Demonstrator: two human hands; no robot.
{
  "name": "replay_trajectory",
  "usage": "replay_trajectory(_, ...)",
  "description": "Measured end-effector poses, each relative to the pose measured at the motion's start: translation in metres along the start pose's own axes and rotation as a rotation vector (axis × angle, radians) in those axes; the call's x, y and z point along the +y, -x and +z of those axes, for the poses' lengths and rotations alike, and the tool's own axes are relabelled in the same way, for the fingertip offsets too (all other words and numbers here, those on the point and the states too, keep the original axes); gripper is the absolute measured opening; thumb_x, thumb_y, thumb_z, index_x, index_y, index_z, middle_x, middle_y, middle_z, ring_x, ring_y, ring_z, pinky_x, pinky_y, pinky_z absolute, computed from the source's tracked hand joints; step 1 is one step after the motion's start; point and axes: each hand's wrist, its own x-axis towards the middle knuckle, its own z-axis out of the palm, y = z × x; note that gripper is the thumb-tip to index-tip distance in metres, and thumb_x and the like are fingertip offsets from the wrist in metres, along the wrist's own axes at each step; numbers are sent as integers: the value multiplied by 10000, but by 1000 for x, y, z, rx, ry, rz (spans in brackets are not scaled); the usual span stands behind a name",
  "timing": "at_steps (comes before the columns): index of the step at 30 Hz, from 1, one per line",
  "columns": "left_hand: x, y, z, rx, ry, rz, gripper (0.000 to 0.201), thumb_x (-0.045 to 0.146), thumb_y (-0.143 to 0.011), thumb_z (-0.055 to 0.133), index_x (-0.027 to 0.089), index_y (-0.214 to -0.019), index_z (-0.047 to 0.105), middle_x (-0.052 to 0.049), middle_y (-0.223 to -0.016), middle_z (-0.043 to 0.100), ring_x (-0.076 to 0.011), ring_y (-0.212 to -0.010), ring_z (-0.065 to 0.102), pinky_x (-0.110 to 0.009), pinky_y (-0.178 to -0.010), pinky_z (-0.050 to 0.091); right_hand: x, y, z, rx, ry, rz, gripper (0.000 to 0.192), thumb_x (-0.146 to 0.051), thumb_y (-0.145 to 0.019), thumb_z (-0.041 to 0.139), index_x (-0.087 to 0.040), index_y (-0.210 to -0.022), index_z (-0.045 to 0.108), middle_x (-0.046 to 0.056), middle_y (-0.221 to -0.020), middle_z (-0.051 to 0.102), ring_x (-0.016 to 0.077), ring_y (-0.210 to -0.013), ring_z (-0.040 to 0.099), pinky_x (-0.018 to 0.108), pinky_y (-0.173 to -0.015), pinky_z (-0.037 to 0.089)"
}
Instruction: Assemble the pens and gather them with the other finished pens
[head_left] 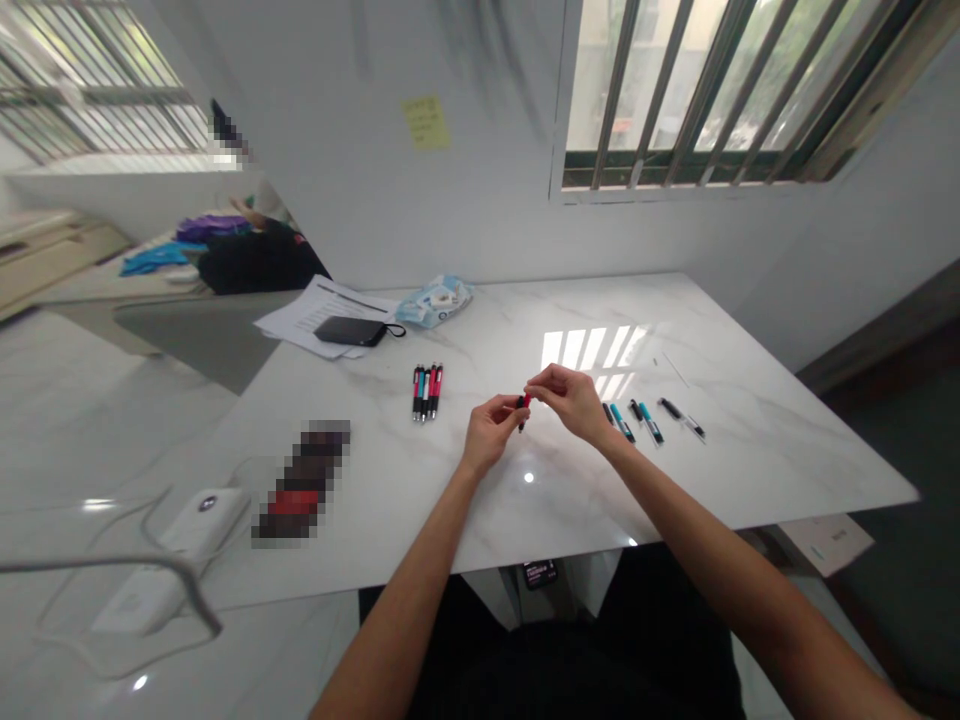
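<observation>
Over the middle of the white marbled table (585,510), my left hand (489,430) pinches the dark lower part of a red and black pen (526,400). My right hand (574,398) has its fingertips closed on the red upper end of the same pen. Whether the pen is in one piece between my fingers is too small to tell. To the left, several assembled pens (427,392) in red, teal, white and black lie side by side. Right of my right hand rest separate pen parts: teal and black barrels (646,422) and a black and white piece (682,418).
A thin white stick (676,370) lies at the far right. Toward the back left are papers (330,300), a black power bank or phone (351,331) and a blue wipes packet (435,300). White power strips (180,540) with cables sit at the left, near a blurred-out object (304,485).
</observation>
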Motion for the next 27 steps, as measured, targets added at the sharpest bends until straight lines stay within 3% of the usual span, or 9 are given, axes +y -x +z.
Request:
replay_trajectory(5,0,1,-1,-18,-9,5,295,364,-742,874,140,-919,800,-30,-735,733,-138,-666,628,-266,-652,488,-4,2,-1,-74,60,-11,289,-485,-845,796,-203,-875,741,32,-830,774,179,-772,720,331,-770,598)
replay_trajectory(14,-2,-1,-2,-10,2,2,282,372,-748,868,151,-910,803,-31,-766,737,-143,-684,635,-276,-673,501,-16,13,-10,-181,213,-103,306,-506,-971,655,-236,-973,799,72,-1065,787,210,-950,738,355,-826,633)
replay_trajectory(17,-4,-2,-1,8,8,-12,303,377,-740,875,146,-923,806,-39,-770,749,-152,-701,658,-279,-689,516,-22,8,-28,-110,290,-177,282,-498,-950,691,-248,-1013,804,63,-1073,787,202,-912,745,359,-817,650)
replay_trajectory(20,-7,-4,-1,42,47,-33,347,398,-723,893,145,-944,805,-48,-804,762,-174,-741,700,-296,-717,551,-15,-7,-73,73,392,-188,274,-474,-913,732,-241,-1043,793,52,-996,793,203,-862,747,389,-842,660)
replay_trajectory(24,-10,-6,-5,91,116,-51,443,444,-686,926,142,-984,800,-64,-886,780,-216,-813,750,-364,-806,613,23,-20,-169,285,640,-130,313,-423,-909,654,-220,-1117,770,82,-1034,799,234,-905,745,424,-866,638)
replay_trajectory(27,-12,-8,-8,129,145,-54,497,478,-671,936,134,-1002,796,-72,-912,785,-227,-833,762,-422,-874,634,64,-3,-238,445,906,77,421,-410,-803,714,-184,-1155,764,134,-1063,801,279,-913,737,463,-902,598)
